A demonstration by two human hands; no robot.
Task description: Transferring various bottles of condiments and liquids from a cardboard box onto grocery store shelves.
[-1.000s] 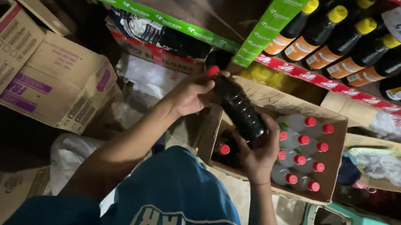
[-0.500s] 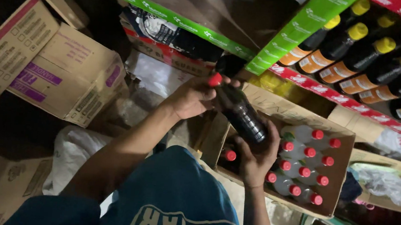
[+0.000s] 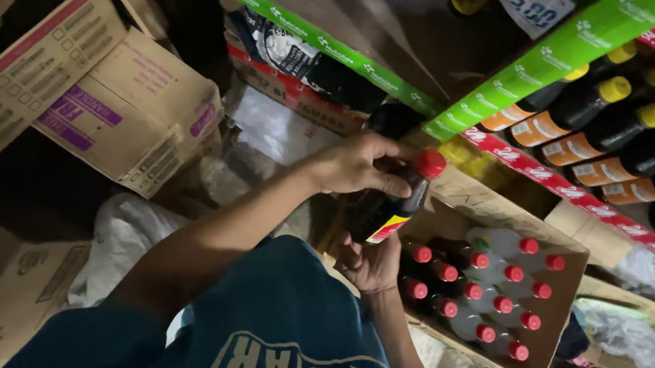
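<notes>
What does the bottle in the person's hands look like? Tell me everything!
The bottle is dark, with a round red cap and a yellow and red label low on its side. It looks like plastic, and is shut. It tilts, cap up and to the right, above the box of red-capped bottles. The left hand grips its neck; the right hand holds its bottom.

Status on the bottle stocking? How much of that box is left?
Done: the shelf above already carries a row of yellow-capped bottles. In hand: one dark red-capped bottle, gripped by the left hand near the neck and the right hand under the base, held over the carton. Left: the open carton looks mostly full of red-capped bottles.
</notes>
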